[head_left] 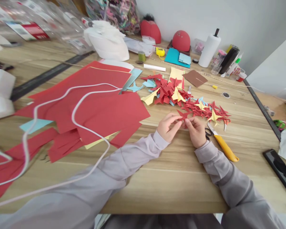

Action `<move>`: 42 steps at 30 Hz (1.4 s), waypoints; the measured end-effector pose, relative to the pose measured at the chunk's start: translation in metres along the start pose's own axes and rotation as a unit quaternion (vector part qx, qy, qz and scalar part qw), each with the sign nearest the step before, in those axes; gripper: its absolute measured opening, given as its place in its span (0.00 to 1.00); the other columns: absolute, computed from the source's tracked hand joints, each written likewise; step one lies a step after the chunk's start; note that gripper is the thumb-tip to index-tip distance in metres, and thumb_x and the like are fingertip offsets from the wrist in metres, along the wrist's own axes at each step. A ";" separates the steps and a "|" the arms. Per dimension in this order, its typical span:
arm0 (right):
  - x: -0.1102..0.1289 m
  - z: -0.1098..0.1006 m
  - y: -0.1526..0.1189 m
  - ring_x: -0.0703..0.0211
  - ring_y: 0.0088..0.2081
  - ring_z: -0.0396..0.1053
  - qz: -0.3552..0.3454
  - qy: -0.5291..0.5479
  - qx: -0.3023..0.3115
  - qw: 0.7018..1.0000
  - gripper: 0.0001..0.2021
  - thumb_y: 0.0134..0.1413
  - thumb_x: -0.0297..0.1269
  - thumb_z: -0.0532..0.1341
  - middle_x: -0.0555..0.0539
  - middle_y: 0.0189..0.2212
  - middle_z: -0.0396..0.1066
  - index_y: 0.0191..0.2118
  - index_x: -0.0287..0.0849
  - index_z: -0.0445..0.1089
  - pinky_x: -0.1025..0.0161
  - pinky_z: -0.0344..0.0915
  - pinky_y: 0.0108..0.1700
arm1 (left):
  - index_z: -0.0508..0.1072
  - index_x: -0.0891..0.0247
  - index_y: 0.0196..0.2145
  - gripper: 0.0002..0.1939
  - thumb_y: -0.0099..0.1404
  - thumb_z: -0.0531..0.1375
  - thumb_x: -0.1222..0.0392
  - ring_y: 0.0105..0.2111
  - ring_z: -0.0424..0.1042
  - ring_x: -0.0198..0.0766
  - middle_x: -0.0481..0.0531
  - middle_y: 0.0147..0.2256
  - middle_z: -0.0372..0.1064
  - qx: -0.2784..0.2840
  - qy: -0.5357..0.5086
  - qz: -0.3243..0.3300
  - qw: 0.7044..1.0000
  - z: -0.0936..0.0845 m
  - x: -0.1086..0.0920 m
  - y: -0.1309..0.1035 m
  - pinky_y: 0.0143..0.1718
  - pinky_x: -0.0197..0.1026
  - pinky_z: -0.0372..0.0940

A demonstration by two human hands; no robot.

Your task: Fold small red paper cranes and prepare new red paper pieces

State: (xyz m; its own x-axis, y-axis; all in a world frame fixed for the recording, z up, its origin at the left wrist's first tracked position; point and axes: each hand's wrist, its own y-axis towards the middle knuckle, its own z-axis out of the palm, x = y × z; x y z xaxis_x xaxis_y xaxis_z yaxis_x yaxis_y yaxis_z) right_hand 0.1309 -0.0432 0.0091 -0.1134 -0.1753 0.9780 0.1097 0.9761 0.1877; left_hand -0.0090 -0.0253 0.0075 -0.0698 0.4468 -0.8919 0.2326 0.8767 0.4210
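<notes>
Pinching a small folded red paper shape (183,115) between them, the left hand (168,126) and right hand (196,131) meet in the head view, fingertips nearly touching. Each thumb presses toward its curled fingers with only the paper's thickness apparent between; how the hidden fingertips sit behind the piece cannot be told. The red shape sits at the tips of both hands, a pointed end sticking up and away from the wearer, above the wooden tabletop (171,184).

Just beyond the grip spreads a heap of folded paper shapes (165,91), mostly red, with some cream and light blue ones among them; its near edge comes close to the fingertips. Right beside the right hand lie a pair of scissors, its black handle loops (207,134) partly hidden, and a yellow-handled knife (225,148) angled back toward the sleeve. Left of the grip, large red paper sheets (109,111) overlap, with a white cord (73,112) crossing in front of them. Past the heap are a brown paper piece (195,78) and a yellow tape measure (160,52). Well to the right of the grip rests a black phone (280,173).
</notes>
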 end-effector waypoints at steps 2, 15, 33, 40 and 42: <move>0.000 -0.001 -0.001 0.63 0.25 0.64 -0.006 -0.015 0.018 1.000 0.15 0.50 0.50 0.60 0.51 0.21 0.66 0.27 0.43 0.65 0.63 0.63 0.30 | 0.72 0.66 0.40 0.13 0.60 0.55 0.58 0.36 0.70 0.37 0.58 0.41 0.67 0.009 0.011 -0.008 1.000 0.001 0.001 0.000 0.37 0.37 0.66; -0.005 -0.002 -0.005 0.60 0.31 0.66 -0.044 -0.052 0.114 0.991 0.16 0.57 0.49 0.52 0.49 0.26 0.68 0.31 0.43 0.67 0.62 0.65 0.36 | 0.74 0.66 0.33 0.13 0.53 0.62 0.54 0.31 0.71 0.37 0.53 0.31 0.73 -0.034 -0.065 -0.137 0.988 0.001 0.008 0.006 0.33 0.37 0.68; -0.008 -0.006 0.003 0.66 0.21 0.60 -0.010 -0.043 -0.030 0.999 0.12 0.45 0.46 0.64 0.51 0.22 0.67 0.28 0.42 0.67 0.65 0.58 0.24 | 0.76 0.67 0.36 0.19 0.46 0.67 0.56 0.35 0.73 0.39 0.55 0.34 0.75 -0.020 -0.203 -0.176 0.963 -0.005 0.009 0.013 0.36 0.40 0.69; -0.001 -0.007 -0.002 0.60 0.27 0.64 -0.157 -0.193 -0.005 0.969 0.03 0.51 0.37 0.61 0.48 0.26 0.70 0.30 0.45 0.70 0.61 0.63 0.31 | 0.77 0.64 0.28 0.08 0.48 0.66 0.60 0.32 0.72 0.38 0.54 0.31 0.74 0.040 -0.068 -0.051 0.996 -0.018 0.014 0.020 0.37 0.39 0.67; 0.001 -0.007 -0.003 0.60 0.28 0.65 -0.164 -0.183 -0.002 0.969 0.03 0.51 0.37 0.61 0.48 0.26 0.70 0.30 0.45 0.70 0.61 0.63 0.31 | 0.77 0.64 0.27 0.07 0.48 0.66 0.59 0.31 0.73 0.38 0.53 0.30 0.75 0.035 -0.059 -0.065 0.995 -0.018 0.013 0.019 0.36 0.38 0.68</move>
State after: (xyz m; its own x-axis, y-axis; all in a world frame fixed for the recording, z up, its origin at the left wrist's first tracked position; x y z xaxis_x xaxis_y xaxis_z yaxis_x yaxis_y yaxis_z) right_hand 0.1373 -0.0470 0.0099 -0.4861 -0.4178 0.7675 0.0128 0.8748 0.4843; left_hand -0.0234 0.0007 0.0068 0.0096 0.3019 -0.9533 0.2972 0.9094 0.2910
